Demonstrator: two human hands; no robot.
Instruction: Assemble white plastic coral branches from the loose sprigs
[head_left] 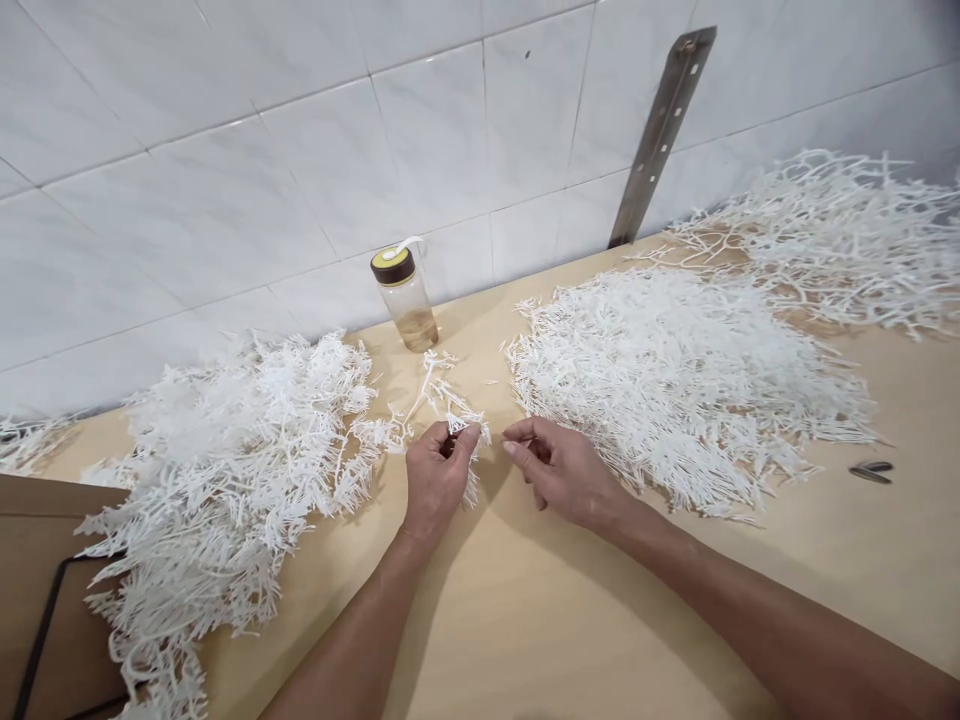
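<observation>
My left hand (439,475) is closed in a pinch on a white branched plastic sprig (466,420), whose thin prongs stick out past the thumb and fingers. Just to the right, my right hand (559,468) is curled with thumb and index tip close together; whatever they hold, if anything, is too small to see. The two hands are a short gap apart, over the table. More white branching strands (427,385) lie behind and left of my left hand. A heap of small loose white pieces (675,380) spreads beside my right hand.
A large pile of white branched pieces (247,460) covers the table's left side, beside a brown box (52,580). At the back stand a lidded bottle (409,305) and a metal bracket (664,135). Long white strands (840,240) lie far right, near dark slivers (871,470).
</observation>
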